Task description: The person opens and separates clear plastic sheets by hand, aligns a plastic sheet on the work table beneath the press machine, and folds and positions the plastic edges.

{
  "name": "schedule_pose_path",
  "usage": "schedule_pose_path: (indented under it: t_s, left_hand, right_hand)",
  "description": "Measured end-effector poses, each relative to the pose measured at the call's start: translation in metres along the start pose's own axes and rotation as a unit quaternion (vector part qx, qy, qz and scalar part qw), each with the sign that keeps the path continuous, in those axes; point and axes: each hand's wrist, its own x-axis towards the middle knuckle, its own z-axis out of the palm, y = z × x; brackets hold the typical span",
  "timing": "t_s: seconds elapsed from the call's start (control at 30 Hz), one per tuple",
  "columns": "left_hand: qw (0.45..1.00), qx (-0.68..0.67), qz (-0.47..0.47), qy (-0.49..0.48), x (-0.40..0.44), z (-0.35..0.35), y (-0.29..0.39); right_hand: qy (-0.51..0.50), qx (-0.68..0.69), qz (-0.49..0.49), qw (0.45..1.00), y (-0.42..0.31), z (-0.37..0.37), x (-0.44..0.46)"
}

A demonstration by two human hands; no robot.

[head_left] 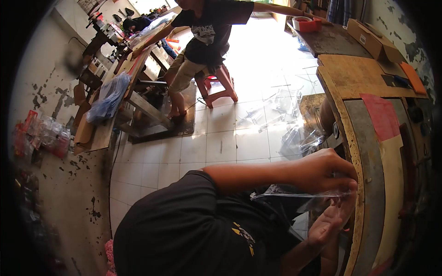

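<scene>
My left hand (328, 169) reaches across from the upper side, its fingers bent and pinching the edge of a clear plastic sheet (294, 197). Just below it, my right hand (328, 224) is raised with the palm partly showing. Its fingertips meet the left fingers at the sheet's edge, close to the workbench rim. The film hangs down from both hands in front of my black shirt and looks thin and shiny. Whether it is a bag or a single sheet, I cannot tell. The right fingertips are partly covered by the left hand.
A wooden workbench (343, 83) runs along the right, carrying a red sheet (382, 117) and cardboard box (374, 40). Clear plastic scraps (271, 110) litter the tiled floor. Beyond, a person (202, 32) stands by a red stool (216, 87) and a table with plastic bags (109, 97).
</scene>
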Motion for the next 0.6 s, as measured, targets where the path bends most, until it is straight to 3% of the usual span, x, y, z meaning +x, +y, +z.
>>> schedule_pose_path:
  t_s: [0.37, 0.47, 0.53, 0.6]
  left_hand:
    - [0.999, 0.016, 0.031, 0.01, 0.006, 0.012, -0.004]
    - [0.997, 0.032, 0.064, 0.011, 0.014, 0.017, -0.006]
    - [0.999, 0.006, 0.024, -0.03, 0.018, 0.016, -0.008]
    - [0.999, -0.008, 0.027, -0.043, 0.024, 0.02, -0.016]
  right_hand:
    - [0.005, 0.012, -0.02, 1.0, 0.001, -0.007, 0.004]
    - [0.026, 0.021, 0.017, 0.999, -0.001, -0.016, -0.001]
    - [0.057, -0.008, 0.031, 0.998, -0.009, -0.011, -0.004]
    - [0.028, 0.024, 0.05, 0.998, -0.009, -0.02, -0.006]
